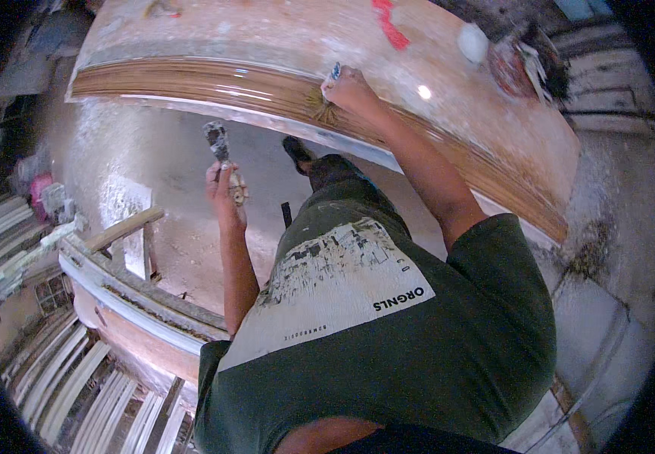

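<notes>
My right hand [354, 89] is closed around a white piece with blue marks, from which yellowish-brown bristles splay out like a worn brush [323, 108]. The bristles touch a long, glossy wood-brown moulding [191, 79] with ridges along its length. Held out over the floor, my left hand [226, 189] grips a putty knife [216, 138]. Its blade is dark, smeared with white and points away from me. Part of its pale handle shows beside the fingers.
The moulding lies along the near edge of a stained table [433, 76]. A red strip [390, 26], a white rounded thing [472, 43] and a cluttered reddish container [510, 68] are on it. At lower left stand a trough-like frame [138, 299] and stacked pale strips [77, 371].
</notes>
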`<state>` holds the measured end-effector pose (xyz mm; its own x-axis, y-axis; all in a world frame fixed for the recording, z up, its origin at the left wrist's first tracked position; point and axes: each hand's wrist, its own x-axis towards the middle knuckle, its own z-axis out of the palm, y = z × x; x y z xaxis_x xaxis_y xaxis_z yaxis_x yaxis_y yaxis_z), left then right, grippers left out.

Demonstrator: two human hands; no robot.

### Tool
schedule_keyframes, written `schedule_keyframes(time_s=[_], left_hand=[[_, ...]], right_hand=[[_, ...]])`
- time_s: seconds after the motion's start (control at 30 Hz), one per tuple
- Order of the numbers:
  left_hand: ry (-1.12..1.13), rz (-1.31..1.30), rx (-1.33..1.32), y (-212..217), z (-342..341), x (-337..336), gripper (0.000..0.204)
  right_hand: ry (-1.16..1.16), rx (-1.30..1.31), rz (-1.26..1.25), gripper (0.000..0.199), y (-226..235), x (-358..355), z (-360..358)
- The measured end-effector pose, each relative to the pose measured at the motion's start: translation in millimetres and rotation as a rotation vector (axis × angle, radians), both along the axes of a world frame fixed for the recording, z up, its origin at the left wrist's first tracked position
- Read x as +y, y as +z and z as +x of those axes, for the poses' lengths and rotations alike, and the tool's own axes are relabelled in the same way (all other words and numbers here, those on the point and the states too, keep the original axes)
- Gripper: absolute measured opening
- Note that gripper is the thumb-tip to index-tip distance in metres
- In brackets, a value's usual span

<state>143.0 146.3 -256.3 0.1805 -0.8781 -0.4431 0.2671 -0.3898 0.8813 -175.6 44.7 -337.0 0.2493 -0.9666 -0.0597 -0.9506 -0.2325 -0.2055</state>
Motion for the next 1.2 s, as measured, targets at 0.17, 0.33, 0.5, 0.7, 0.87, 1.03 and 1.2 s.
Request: schedule_keyframes(time_s=[0.17, 0.33, 0.5, 0.7, 0.87, 1.03, 1.2], left_hand=[[0.08, -0.011, 0.048, -11.6, -50.8, 82.8, 0.015], [0.108, 0.099, 0.056, -28.1, -85.4, 177.2, 0.015], [0.075, 0.12, 0.052, -31.2, -108.0, 215.9, 0.012], [0.157, 0.025, 0.095, -22.6, -118.8, 232.7, 0.012], [0.161, 0.077, 0.027, -18.1, -134.9, 241.1, 0.015], [0.06, 0.084, 0.067, -44.8, -122.8, 248.0, 0.015], [-0.003, 0.064, 0.033, -17.3, -145.5, 234.5, 0.015]], right_hand=[[0.198, 0.208, -0.371, 0.01, 13.9, 78.6, -74.3], [0.188, 0.178, -0.211, 0.014, 28.6, 139.8, -134.7], [-0.258, -0.154, -0.061, 0.023, -20.5, 165.9, -180.4], [-0.414, -0.35, 0.136, 0.029, -41.2, 167.2, -188.1], [-0.323, -0.095, -0.032, 0.026, -75.0, 124.2, -178.9], [-0.821, -0.631, 0.068, 0.045, -3.8, 153.4, -138.7], [-0.347, -0.111, -0.059, 0.035, -18.5, 243.8, -218.2]])
